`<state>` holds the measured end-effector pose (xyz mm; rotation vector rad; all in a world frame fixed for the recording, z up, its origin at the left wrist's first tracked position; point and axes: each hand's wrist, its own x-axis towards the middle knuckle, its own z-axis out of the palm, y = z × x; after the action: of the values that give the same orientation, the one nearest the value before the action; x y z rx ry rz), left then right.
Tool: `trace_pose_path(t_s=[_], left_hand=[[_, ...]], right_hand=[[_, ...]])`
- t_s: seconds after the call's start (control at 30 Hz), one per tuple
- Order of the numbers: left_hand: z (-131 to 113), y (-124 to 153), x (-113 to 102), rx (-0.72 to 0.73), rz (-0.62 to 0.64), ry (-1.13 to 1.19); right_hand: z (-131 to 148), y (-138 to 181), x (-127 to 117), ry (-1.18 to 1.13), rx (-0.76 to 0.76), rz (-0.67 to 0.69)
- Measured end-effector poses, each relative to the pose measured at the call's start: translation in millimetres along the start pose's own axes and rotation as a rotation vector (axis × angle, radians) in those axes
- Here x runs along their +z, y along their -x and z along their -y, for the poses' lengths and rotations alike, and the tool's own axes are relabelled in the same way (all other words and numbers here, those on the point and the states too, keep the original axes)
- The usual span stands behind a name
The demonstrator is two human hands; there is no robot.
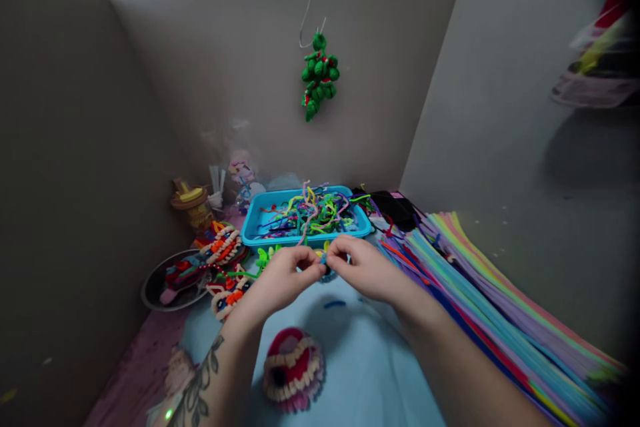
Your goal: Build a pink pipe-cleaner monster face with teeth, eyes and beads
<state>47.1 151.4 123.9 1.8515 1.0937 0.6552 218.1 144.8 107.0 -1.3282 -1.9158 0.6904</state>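
Note:
My left hand (295, 270) and my right hand (363, 267) meet over the blue work surface, both closed in a pinch. Between their fingertips is a small blue piece of pipe cleaner (324, 259), mostly hidden by the fingers. Just behind them, something yellow and blue shows in part. A short blue pipe cleaner offcut (335, 304) lies below my hands. Nearer to me sits a pink fuzzy piece (294, 368), shaped like an open mouth with cream teeth and a dark round spot.
Behind my hands stands a blue tray (256, 230) of tangled pipe cleaners. Long pipe cleaner bundles (480, 307) lie right. Orange-and-cream fuzzy figures (223, 245), a metal bowl (150, 293) and a brown-lidded cup (193, 203) stand left. A green fuzzy piece (319, 77) hangs ahead; grey panels (225, 67) surround the table.

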Motion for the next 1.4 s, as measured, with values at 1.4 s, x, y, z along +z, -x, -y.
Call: trace_pose_path(t_s=[1.4], left_hand=[[-14,10,-2,0.122,-0.209,0.160]], right_hand=[[-10,13,32,-1.396,-0.231,0.023]])
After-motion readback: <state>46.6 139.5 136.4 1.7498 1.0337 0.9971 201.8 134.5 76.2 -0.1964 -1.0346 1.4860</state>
